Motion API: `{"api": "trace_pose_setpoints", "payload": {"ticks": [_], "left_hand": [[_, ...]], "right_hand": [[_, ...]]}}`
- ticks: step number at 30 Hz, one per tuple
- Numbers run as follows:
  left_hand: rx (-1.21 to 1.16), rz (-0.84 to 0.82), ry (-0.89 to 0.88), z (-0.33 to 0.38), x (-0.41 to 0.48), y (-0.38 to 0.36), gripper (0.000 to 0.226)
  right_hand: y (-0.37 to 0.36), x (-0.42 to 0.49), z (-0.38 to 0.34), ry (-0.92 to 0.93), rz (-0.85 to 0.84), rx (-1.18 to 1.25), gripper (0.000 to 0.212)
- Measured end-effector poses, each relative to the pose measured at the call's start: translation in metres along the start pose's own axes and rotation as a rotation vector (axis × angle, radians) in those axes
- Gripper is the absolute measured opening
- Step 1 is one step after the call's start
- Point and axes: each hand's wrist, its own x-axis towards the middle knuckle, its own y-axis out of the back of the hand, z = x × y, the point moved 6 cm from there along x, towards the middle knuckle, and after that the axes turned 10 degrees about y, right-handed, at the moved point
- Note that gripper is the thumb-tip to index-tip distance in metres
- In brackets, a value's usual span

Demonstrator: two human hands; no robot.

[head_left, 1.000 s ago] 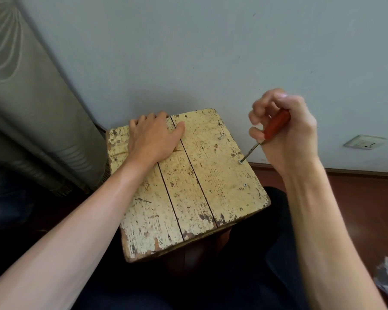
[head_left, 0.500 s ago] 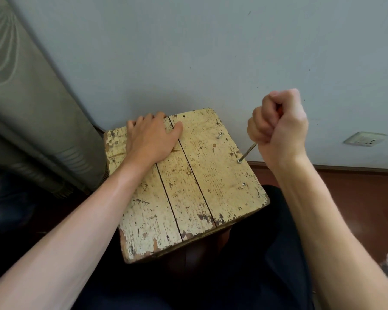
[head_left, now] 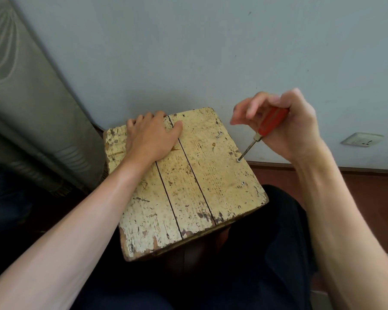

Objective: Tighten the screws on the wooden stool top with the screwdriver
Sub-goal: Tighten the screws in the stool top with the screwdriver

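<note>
Head view. At frame centre, pressing flat on the upper-left part of the wooden stool top (head_left: 188, 175) with the left hand (head_left: 152, 137), fingers straight. Right of centre, holding the red-handled screwdriver (head_left: 270, 121) in the right hand (head_left: 287, 128), tip seated in the middle screw (head_left: 238, 160) by the top's right edge. Half a second ago clenched tight round the handle; now loosened, fingers spread and blurred. Likely re-gripping between turns, so probably not done tightening here.

The left hand (head_left: 151, 136) lies flat, palm down and fingers straight, on the far left part of the worn yellow-painted wooden stool top (head_left: 211, 175), its forearm crossing the top's left edge. The right hand (head_left: 287, 126) hovers just beyond the top's right edge, holding the red-handled screwdriver (head_left: 270, 123) against its palm, fingers loosely curled and blurred.
</note>
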Motion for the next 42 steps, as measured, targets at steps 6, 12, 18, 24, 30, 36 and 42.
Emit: {"api": "trace_pose_setpoints", "payload": {"ticks": [6,12,18,24,30,36,42], "left_hand": [[-0.006,-0.001,0.002,0.000,-0.001,0.000,0.075],[0.001,0.005,-0.001,0.001,0.000,0.000,0.076],[-0.008,-0.002,0.005,0.001,-0.001,0.001,0.075],[-0.003,-0.011,0.003,0.001,-0.001,0.001,0.075],[-0.006,-0.007,0.003,0.002,-0.002,0.002,0.074],[0.002,-0.002,0.000,0.002,-0.001,0.000,0.076],[-0.002,-0.004,-0.004,0.001,0.000,0.000,0.077]], "right_hand": [[0.002,0.004,0.007,-0.062,0.148,0.031,0.042],[-0.006,-0.022,0.006,0.198,0.735,-0.057,0.043],[-0.004,-0.031,0.008,0.275,0.778,-0.097,0.039],[-0.007,-0.001,0.002,0.082,0.039,0.018,0.060],[-0.013,-0.008,0.007,0.036,0.045,-0.031,0.057],[-0.003,-0.023,0.004,0.185,0.731,0.049,0.050],[-0.007,-0.032,0.008,0.244,0.901,-0.010,0.043]]}}
